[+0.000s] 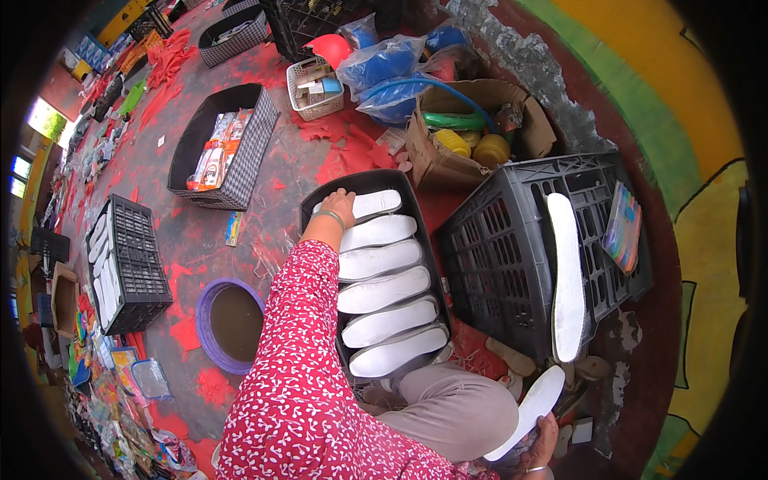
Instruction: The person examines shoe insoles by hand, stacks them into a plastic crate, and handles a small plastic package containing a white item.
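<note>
Head view: left hand [340, 206] flat, open on top insole [370, 204] in tray [308, 210]; right hand [540, 448] grips loose insole [530, 410].

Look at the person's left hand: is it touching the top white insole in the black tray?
Touching. The head view shows the left hand lying flat on the end of the top insole in the tray, with no gap between them.

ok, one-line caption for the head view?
Left hand presses white insoles into a black tray; right hand holds another insole.
</note>
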`<state>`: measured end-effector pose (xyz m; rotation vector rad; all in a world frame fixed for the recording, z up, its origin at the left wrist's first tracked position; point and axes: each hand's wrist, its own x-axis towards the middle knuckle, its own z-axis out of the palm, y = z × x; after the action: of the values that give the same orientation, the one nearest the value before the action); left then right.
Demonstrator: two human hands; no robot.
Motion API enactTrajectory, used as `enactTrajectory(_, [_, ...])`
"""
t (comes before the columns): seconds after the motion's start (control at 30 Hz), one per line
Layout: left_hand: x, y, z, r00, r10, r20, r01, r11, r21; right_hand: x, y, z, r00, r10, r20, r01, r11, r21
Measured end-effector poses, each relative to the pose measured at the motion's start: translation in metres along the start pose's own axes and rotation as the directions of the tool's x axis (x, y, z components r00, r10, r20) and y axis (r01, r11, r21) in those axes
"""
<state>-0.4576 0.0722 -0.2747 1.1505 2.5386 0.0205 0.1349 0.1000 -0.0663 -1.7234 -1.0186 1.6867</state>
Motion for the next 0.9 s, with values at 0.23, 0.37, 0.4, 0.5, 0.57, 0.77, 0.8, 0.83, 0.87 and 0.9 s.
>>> enactTrajectory(0.23, [0.002, -0.01, 0.011, 0.999, -0.024, 0.036, 0.025, 1.0, -0.01, 0.005, 0.003, -0.003, 1.0, 0.001, -0.022, -0.002, 1.0, -0.025])
enactTrajectory(0.37, [0.001, -0.005, 0.009, 0.996, -0.046, 0.077, 0.047, 0.999, -0.012, 0.007, 0.004, -0.008, 1.0, 0.002, 0.007, -0.002, 0.999, -0.048])
enactTrajectory(0.4, [0.001, -0.003, 0.007, 0.994, -0.054, 0.096, 0.054, 0.999, -0.002, 0.007, 0.004, -0.007, 1.0, 0.003, 0.004, -0.003, 0.999, -0.044])
enactTrajectory(0.5, [-0.003, 0.004, 0.012, 0.991, -0.107, 0.077, 0.109, 0.994, -0.014, 0.006, 0.002, -0.002, 1.0, 0.008, -0.004, -0.008, 0.999, -0.031])
enactTrajectory(0.57, [-0.003, 0.001, 0.02, 0.993, -0.106, 0.056, 0.107, 0.994, -0.02, 0.006, 0.0, 0.001, 1.0, 0.012, -0.008, -0.012, 1.0, -0.022])
enactTrajectory(0.77, [0.005, 0.003, 0.01, 1.0, 0.019, 0.024, -0.018, 0.999, -0.038, 0.007, 0.002, -0.006, 1.0, 0.008, 0.009, -0.008, 1.0, -0.013])
enactTrajectory(0.8, [0.007, 0.007, 0.009, 0.997, 0.07, -0.009, -0.071, 0.997, -0.043, 0.009, 0.007, -0.01, 1.0, -0.003, -0.008, 0.003, 1.0, -0.004])
enactTrajectory(0.83, [0.006, 0.014, 0.01, 0.993, 0.108, -0.053, -0.11, 0.993, -0.041, 0.012, 0.013, -0.015, 1.0, -0.014, -0.024, 0.014, 1.0, 0.005])
enactTrajectory(0.87, [0.005, 0.023, 0.013, 0.985, 0.144, -0.097, -0.148, 0.988, -0.036, 0.014, 0.017, -0.02, 0.999, -0.02, -0.035, 0.02, 1.0, 0.01])
enactTrajectory(0.9, [0.004, 0.033, 0.016, 0.973, 0.182, -0.142, -0.188, 0.982, -0.03, 0.014, 0.017, -0.02, 0.999, -0.026, -0.044, 0.027, 1.0, 0.015])
